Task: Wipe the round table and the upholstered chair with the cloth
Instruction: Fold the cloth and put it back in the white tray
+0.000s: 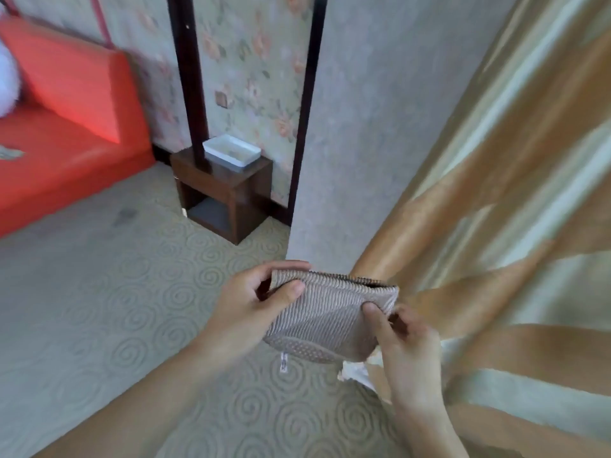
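I hold the cloth (327, 317) in both hands above the patterned carpet (99, 325). My left hand (254, 302) pinches its upper left corner, thumb on the near face and fingers curled behind. My right hand (401, 345) grips its right edge, thumb pressed on the ribbed front and the other fingers tucked behind. The cloth is beige, folded into a thick pad, and a small white tag (283, 362) hangs from its lower edge. Just right of the cloth hangs a gold and pale striped curtain (496, 226). Beyond the cloth, against the flowered wall (251, 61), stands a small dark wooden stand (228, 193) with a white tray (231, 150) on top. Far left of the cloth is a red sofa (66, 127). I see neither round table nor chair here.
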Demonstrator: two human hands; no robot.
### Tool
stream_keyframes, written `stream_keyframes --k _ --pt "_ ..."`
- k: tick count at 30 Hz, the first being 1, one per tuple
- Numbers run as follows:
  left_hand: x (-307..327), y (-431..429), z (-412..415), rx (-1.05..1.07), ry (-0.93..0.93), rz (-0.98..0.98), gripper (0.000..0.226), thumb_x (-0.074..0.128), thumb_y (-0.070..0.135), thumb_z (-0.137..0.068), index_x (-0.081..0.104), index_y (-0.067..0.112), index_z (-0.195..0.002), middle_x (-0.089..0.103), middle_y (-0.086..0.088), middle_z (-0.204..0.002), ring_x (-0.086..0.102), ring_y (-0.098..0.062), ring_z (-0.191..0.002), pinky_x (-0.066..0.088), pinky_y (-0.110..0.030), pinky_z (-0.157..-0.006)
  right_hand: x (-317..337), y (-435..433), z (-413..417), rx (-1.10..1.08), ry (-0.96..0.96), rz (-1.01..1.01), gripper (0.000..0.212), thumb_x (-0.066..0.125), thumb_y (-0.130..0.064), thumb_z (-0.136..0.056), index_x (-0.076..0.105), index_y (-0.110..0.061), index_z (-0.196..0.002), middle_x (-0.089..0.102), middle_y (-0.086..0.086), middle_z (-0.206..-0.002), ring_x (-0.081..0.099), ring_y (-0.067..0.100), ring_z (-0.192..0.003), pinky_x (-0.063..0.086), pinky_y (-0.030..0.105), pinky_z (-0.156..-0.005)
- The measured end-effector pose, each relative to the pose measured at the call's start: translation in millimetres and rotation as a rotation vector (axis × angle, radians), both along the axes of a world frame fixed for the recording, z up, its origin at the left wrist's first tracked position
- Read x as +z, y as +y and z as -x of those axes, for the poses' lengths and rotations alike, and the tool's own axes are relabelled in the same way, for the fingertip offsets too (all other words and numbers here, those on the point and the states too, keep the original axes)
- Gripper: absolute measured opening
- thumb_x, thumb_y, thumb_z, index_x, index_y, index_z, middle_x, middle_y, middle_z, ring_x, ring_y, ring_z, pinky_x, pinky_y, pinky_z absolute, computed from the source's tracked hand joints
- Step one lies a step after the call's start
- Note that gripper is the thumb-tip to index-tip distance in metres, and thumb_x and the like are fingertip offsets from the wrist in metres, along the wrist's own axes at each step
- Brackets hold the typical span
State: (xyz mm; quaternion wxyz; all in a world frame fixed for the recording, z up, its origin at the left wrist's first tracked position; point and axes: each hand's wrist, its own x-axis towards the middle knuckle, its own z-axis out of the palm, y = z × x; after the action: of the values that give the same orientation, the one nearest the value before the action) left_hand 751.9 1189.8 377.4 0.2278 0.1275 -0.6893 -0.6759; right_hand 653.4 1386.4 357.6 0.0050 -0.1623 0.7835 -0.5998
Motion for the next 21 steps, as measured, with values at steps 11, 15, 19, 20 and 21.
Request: stream_keyframes --k 11,15,19,20,21 --pt "-43.0 -221.7 108.1 0.316 -0.108 -0.371 0.033 0.052 0.044 -0.101 0.077 0.024 -0.091 0.076 0.014 -0.085 0.071 0.0 -0.082 0.053 -0.02 -0.074 11.6 -253.4 123.4 0.317 -0.065 0.022 0.022 0.049 -0.03 -0.103 0.071 -0.03 -0.098 0.074 -0.008 -0.092 0.067 0.008 -0.089 0.054 0.031 -0.078" --pt "-79.9 -318.9 145.4 0.168 -0.376 -0.661 0.062 0.058 0.07 -0.085 0.068 0.025 -0.126 0.073 0.002 -0.122 0.068 -0.02 -0.115 0.047 -0.047 -0.108 -10.1 -361.1 161.9 0.232 -0.123 -0.016 0.024 0.047 -0.033 -0.104 0.069 -0.033 -0.094 0.072 0.0 -0.09 0.068 0.02 -0.089 0.055 0.051 -0.085" --pt "-87.0 -396.7 177.5 -0.042 -0.443 -0.726 0.068 0.078 0.059 -0.076 0.067 0.018 -0.128 0.073 -0.002 -0.123 0.068 -0.02 -0.115 0.051 -0.04 -0.101 -22.1 -449.5 205.2 0.18 -0.282 -0.02 0.023 0.049 -0.036 -0.102 0.07 -0.028 -0.099 0.074 0.001 -0.097 0.068 0.023 -0.096 0.053 0.054 -0.091" --pt "-86.6 -414.9 187.7 -0.052 -0.439 -0.743 0.061 0.078 0.051 -0.081 0.066 0.014 -0.128 0.073 -0.005 -0.122 0.069 -0.022 -0.113 0.054 -0.037 -0.092 -23.6 -468.0 216.5 0.167 -0.32 -0.015 0.021 0.05 -0.036 -0.102 0.069 -0.028 -0.104 0.074 -0.002 -0.104 0.068 0.02 -0.102 0.053 0.053 -0.094" --pt "-86.8 -432.7 198.5 -0.041 -0.431 -0.748 0.054 0.076 0.044 -0.086 0.066 0.01 -0.127 0.074 -0.009 -0.119 0.071 -0.024 -0.107 0.057 -0.035 -0.08 -24.8 -484.9 227.5 0.156 -0.345 -0.012 0.02 0.052 -0.035 -0.101 0.067 -0.029 -0.112 0.072 -0.002 -0.112 0.066 0.019 -0.107 0.052 0.051 -0.098"
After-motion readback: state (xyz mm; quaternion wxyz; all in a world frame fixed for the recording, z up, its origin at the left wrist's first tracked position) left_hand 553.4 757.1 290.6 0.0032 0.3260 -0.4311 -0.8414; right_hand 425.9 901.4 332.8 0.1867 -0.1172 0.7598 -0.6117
